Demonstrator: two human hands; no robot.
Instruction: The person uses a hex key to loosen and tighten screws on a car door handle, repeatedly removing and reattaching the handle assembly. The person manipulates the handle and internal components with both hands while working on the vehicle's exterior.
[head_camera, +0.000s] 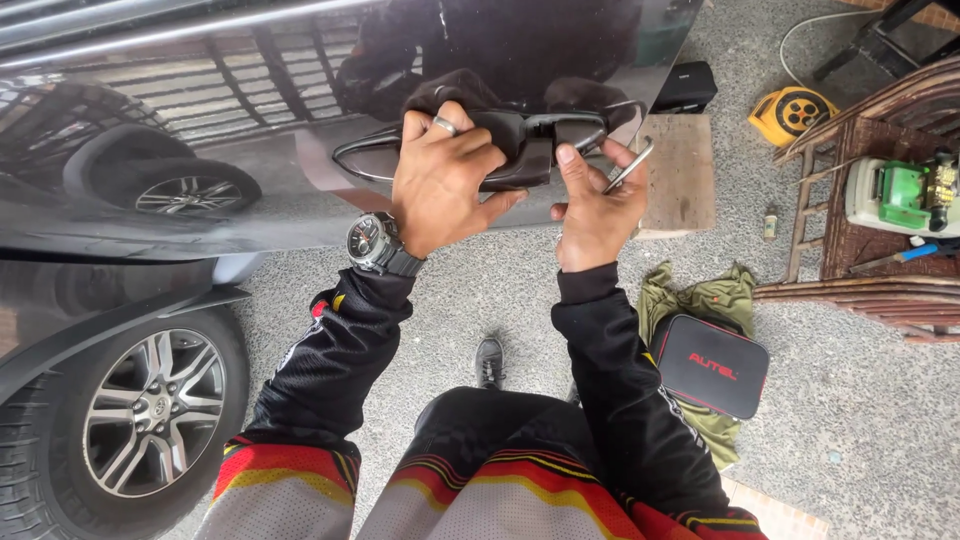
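The left hand (440, 185) grips the dark door handle (520, 150) on the glossy black car door (200, 150), while the right hand (597, 205) pinches the handle's right end and holds a thin metal tool (630, 165).

The grey gravelly concrete floor (560, 300) carries an olive-green cloth (700, 300) with a black zipped tool case (712, 365) lying on it, a flat wooden board (680, 175), a smaller black case (686, 86) (near the car) and a yellow cable reel (793, 112).
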